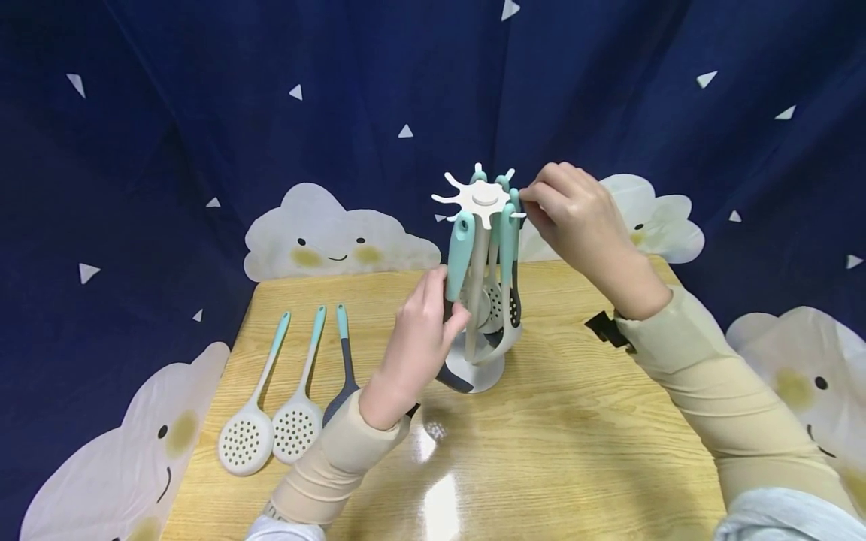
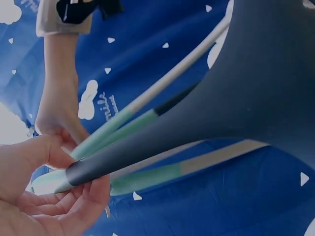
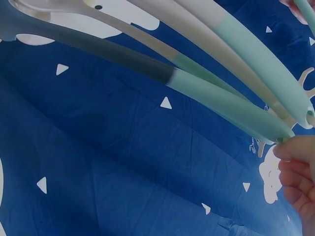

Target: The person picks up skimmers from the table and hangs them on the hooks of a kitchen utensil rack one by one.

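A white rotating utensil stand (image 1: 484, 197) with hooked arms stands near the back of the table, several mint-handled utensils hanging from it. My left hand (image 1: 418, 334) holds a dark grey spatula (image 2: 128, 152) around the lower part of its mint handle (image 1: 461, 252), at the stand's front left. In the left wrist view its broad dark head fills the right side. On the stand's right, my right hand (image 1: 578, 214) pinches the top end of a mint handle (image 3: 226, 105) with a dark shaft; this slotted utensil's dark head (image 1: 516, 306) hangs partly hidden. A pale ladle (image 1: 507, 330) hangs in front.
Two pale skimmers (image 1: 246, 442) (image 1: 298, 430) with mint handles lie at the table's left. Beside them lies a dark utensil (image 1: 348, 368), its head partly hidden by my left forearm. A navy curtain (image 1: 379, 68) hangs behind the wooden table (image 1: 575, 421).
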Demonstrator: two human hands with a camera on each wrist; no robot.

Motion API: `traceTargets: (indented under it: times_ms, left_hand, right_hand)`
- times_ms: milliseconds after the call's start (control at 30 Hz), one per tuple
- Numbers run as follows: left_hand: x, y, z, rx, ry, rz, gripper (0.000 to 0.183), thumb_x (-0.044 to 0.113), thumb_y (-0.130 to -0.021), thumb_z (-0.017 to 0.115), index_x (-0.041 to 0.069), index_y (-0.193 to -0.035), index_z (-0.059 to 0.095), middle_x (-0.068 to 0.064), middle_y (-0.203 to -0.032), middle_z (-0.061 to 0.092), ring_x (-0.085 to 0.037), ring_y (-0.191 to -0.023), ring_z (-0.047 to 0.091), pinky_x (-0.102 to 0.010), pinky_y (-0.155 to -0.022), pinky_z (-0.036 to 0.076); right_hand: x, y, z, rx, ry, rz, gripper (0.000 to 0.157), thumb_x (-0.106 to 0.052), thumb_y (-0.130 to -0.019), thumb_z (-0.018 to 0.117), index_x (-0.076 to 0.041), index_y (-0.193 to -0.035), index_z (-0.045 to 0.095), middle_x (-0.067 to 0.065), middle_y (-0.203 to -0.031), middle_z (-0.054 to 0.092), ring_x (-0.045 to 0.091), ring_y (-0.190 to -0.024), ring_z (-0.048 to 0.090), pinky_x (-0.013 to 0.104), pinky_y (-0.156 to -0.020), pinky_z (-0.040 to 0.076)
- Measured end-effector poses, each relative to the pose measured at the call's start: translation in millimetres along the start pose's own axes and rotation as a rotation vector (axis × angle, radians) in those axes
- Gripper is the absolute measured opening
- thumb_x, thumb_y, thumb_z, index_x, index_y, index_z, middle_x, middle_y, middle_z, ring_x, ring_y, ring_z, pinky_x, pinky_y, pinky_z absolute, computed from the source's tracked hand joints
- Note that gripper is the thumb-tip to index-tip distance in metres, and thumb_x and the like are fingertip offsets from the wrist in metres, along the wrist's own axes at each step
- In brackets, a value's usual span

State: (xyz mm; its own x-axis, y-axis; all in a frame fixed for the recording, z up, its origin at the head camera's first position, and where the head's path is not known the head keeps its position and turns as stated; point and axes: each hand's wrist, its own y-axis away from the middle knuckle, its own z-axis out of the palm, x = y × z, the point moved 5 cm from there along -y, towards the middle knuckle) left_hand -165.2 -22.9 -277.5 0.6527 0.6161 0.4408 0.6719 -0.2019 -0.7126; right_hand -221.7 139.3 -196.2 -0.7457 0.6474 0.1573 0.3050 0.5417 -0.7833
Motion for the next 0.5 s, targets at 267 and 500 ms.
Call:
traceTargets:
  times_ms: [267,500]
  left_hand:
    - [7.2,2.2,9.3,-0.034,0.010,0.027,0.031,-0.004,-0.075,0.056,-0.005,-0.105,0.049,-0.009,-0.082,0.052,-0.019,-0.069,0.054,-0.031,-0.060,0.050]
    - [9.3,2.6,13.8,-0.019,-0.025,0.035,0.030,-0.003,-0.074,0.056,-0.006,-0.104,0.050,-0.008,-0.077,0.050,-0.019,-0.066,0.051,-0.031,-0.058,0.048]
  right_hand:
    - [0.6,1.0,0.8,0.023,-0.014,-0.002,0.005,0.011,-0.078,0.059,0.008,-0.078,0.062,0.015,-0.075,0.054,0.028,-0.064,0.047,0.034,-0.055,0.038]
    - [1.2,1.6,1.1,0.027,-0.012,0.002,0.007,0.013,-0.077,0.060,0.007,-0.078,0.063,0.015,-0.075,0.054,0.027,-0.063,0.047,0.034,-0.055,0.039]
